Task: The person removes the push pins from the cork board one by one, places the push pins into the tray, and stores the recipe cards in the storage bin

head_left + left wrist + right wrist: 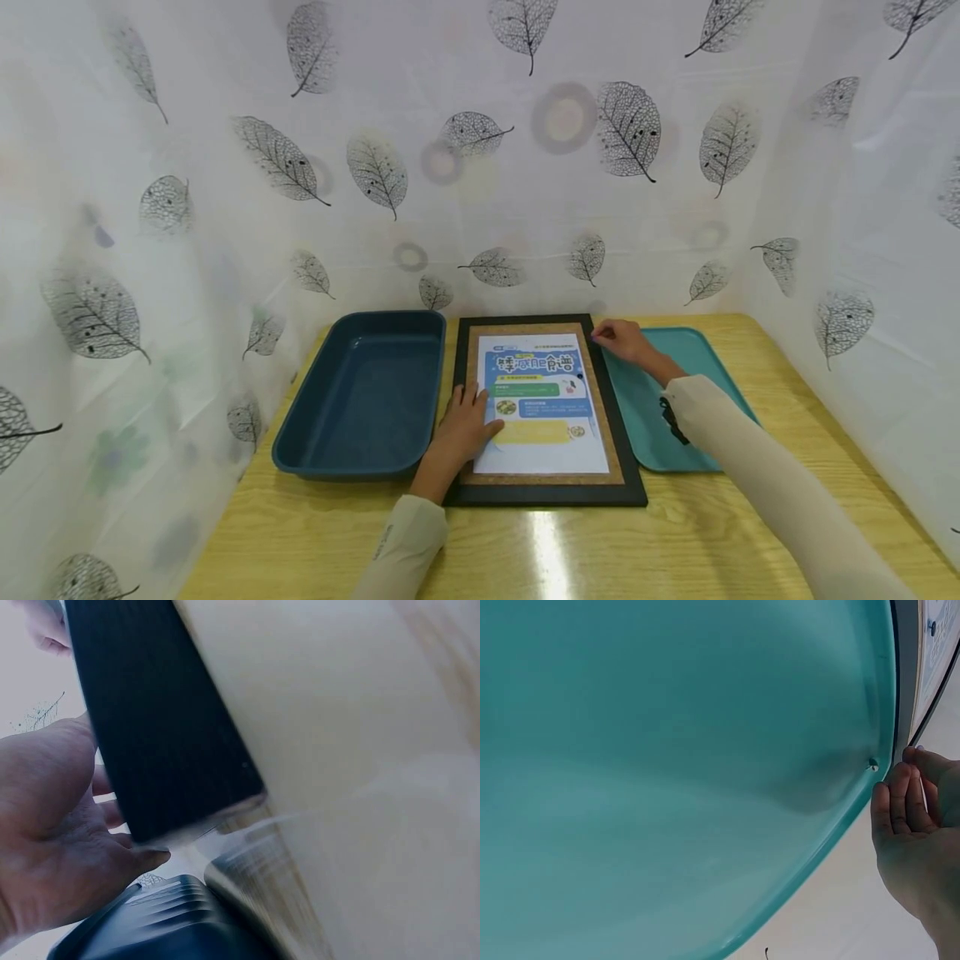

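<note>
A printed paper sheet point(542, 454) lies on a cork board point(617, 467) with a black frame point(547, 495). My left hand point(459, 427) rests on the board's left side, its fingers spread over the frame and the sheet's edge. By the board's upper right corner, my right hand point(626, 342) pinches a tiny purple item, apparently a push pin point(920, 748), mostly hidden by the fingertips. A dark push pin point(932, 628) stands in the sheet near its right edge. Another small shiny pin point(872, 763) lies in the teal tray point(705, 712).
To the left of the board is a deep dark-blue tray point(367, 400). The teal tray borders the board's right side. All stand on a wooden table point(300, 533), with a leaf-patterned curtain point(465, 208) behind and at both sides.
</note>
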The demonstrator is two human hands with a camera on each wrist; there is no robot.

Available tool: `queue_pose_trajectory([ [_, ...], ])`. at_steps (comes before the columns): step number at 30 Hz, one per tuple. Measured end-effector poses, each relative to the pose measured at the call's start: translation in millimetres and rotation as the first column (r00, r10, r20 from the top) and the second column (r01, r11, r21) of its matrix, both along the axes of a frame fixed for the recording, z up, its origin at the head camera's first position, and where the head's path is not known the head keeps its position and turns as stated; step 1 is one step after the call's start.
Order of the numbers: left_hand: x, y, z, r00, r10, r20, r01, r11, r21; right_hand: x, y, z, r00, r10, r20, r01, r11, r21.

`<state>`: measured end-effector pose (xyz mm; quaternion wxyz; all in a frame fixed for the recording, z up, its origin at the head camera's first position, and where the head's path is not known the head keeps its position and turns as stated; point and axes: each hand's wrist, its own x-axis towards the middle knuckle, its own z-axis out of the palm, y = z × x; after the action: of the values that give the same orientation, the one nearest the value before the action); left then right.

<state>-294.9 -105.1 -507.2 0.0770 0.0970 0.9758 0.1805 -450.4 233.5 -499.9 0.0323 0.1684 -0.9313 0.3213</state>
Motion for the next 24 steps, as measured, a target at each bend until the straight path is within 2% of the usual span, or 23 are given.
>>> queue_pose_trajectory([
  [9,-1.4,0.6,-1.4,1.000,0.000,-0.003,0.000,1.000,-0.020,-1.2,12.3,-6.1,1.000,-0.022,0.006,0.021,1.000,0.020],
  [24,0.0,0.3,0.0,1.000,-0.011,-0.007,0.011,1.000,-0.013,2.2,28.2,-15.4,1.000,0.009,0.024,-0.010,0.999,0.053],
])
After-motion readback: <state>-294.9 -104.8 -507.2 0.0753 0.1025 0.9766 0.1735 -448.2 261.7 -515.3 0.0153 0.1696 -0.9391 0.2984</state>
